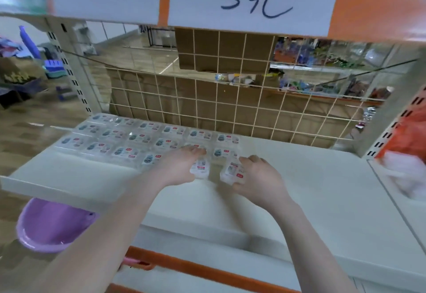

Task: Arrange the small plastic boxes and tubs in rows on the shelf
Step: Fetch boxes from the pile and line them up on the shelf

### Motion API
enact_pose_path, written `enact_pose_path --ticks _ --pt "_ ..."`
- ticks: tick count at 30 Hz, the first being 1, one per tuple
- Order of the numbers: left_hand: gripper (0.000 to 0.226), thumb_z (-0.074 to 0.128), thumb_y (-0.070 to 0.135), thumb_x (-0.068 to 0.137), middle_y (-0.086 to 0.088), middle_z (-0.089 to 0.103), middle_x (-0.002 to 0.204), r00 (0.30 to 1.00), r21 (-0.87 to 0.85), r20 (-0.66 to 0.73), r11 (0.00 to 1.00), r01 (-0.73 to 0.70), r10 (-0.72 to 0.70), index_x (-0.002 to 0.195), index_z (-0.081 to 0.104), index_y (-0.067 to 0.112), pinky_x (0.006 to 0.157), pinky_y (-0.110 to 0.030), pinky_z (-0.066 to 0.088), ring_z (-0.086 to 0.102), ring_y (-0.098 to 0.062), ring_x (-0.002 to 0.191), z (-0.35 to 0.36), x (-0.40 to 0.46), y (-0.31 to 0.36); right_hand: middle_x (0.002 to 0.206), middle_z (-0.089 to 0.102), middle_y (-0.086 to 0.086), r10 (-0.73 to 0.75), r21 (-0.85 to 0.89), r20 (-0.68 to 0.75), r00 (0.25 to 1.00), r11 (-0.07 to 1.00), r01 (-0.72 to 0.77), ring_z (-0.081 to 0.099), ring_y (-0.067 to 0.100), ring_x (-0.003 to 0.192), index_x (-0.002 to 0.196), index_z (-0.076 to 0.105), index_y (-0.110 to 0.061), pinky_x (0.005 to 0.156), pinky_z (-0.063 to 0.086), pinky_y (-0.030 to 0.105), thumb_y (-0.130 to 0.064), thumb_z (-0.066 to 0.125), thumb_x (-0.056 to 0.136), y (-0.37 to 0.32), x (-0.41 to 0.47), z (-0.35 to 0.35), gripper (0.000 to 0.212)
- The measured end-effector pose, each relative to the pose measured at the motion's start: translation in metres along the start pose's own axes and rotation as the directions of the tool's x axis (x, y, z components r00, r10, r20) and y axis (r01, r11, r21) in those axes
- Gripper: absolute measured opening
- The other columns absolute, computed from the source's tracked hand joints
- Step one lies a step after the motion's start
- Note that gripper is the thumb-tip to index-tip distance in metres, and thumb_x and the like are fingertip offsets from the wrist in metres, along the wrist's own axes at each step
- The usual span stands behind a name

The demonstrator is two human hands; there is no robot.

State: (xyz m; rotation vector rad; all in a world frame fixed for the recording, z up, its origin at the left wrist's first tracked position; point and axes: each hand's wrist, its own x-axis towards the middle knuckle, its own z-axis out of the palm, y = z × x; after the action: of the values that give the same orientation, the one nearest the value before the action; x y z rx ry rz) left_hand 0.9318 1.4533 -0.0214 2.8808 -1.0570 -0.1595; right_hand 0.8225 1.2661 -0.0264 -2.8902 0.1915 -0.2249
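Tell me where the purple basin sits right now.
In the head view the purple basin sits at lower left, below the front edge of the white shelf, beside the left forearm.

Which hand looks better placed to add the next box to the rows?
Probably the left hand: its box lies right against the laid rows. The right hand holds its box farther out on the shelf.

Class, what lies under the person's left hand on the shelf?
Under the left hand a clear labelled plastic box shows on the shelf; its covered part is hidden.
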Motion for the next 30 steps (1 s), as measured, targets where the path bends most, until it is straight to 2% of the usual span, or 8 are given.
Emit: enact_pose_path --ticks 3,7,10,19,25,30 --pt "0.07 0.057 0.018 0.081 0.001 0.033 0.151 0.999 -0.001 -0.004 0.999 -0.039 0.039 0.145 0.03 0.028 0.1 -0.034 0.04 0.038 -0.021 0.133 0.003 0.002 -0.006 0.111 0.054 0.001 0.04 -0.022 -0.021 0.999 0.999 -0.041 0.051 0.02 0.099 0.126 0.049 -0.019 0.067 0.036 0.025 -0.038 0.059 0.077 -0.006 -0.006 0.005 0.053" --pt "0.062 0.055 0.017 0.08 0.006 0.044 0.137 0.994 0.02 0.02 0.994 -0.111 0.111 0.138 0.04 0.027 0.09 -0.039 0.047 0.046 -0.019 0.12 0.007 0.0 -0.011 0.112 0.055 0.0 0.109 -0.029 -0.038 0.993 0.993 -0.11 0.051 0.019 0.1 0.124 0.051 -0.018 0.072 0.04 0.026 -0.039 0.059 0.077 -0.013 -0.016 0.012 0.052" --pt "0.054 0.053 0.017 0.083 0.004 0.043 0.136 0.986 0.026 0.018 0.986 -0.166 0.165 0.136 0.045 0.024 0.092 -0.04 0.045 0.045 -0.019 0.121 0.009 -0.002 -0.018 0.108 0.055 -0.001 0.14 -0.029 -0.046 0.989 0.99 -0.141 0.051 0.019 0.098 0.12 0.052 -0.018 0.069 0.037 0.024 -0.038 0.058 0.076 -0.02 -0.021 0.016 0.049" --pt "0.052 0.047 0.022 0.093 0.002 0.038 0.143 0.975 0.093 -0.047 0.972 -0.214 0.219 0.143 0.034 0.023 0.095 -0.036 0.043 0.04 -0.02 0.127 0.014 -0.008 -0.027 0.103 0.053 0.0 0.275 -0.046 -0.052 0.96 0.96 -0.278 0.05 0.02 0.099 0.111 0.052 -0.017 0.067 0.037 0.026 -0.038 0.055 0.078 -0.028 -0.028 0.021 0.038" --pt "0.052 0.044 0.022 0.096 0.004 0.029 0.149 0.97 0.085 -0.106 0.974 -0.209 0.217 0.146 0.028 0.023 0.103 -0.034 0.035 0.027 -0.015 0.136 0.02 -0.018 -0.028 0.1 0.051 0.001 0.356 -0.035 -0.049 0.933 0.933 -0.358 0.048 0.021 0.097 0.101 0.05 -0.015 0.064 0.033 0.027 -0.035 0.053 0.079 -0.033 -0.031 0.026 0.03" --pt "0.053 0.041 0.032 0.098 0.01 0.022 0.151 0.959 -0.011 -0.238 0.986 -0.164 0.157 0.148 0.023 0.024 0.113 -0.023 0.014 0.015 -0.008 0.141 0.036 -0.044 -0.029 0.1 0.052 0.001 0.417 -0.028 -0.077 0.906 0.907 -0.42 0.049 0.021 0.098 0.101 0.05 -0.015 0.065 0.034 0.027 -0.035 0.053 0.081 -0.034 -0.032 0.029 0.029"
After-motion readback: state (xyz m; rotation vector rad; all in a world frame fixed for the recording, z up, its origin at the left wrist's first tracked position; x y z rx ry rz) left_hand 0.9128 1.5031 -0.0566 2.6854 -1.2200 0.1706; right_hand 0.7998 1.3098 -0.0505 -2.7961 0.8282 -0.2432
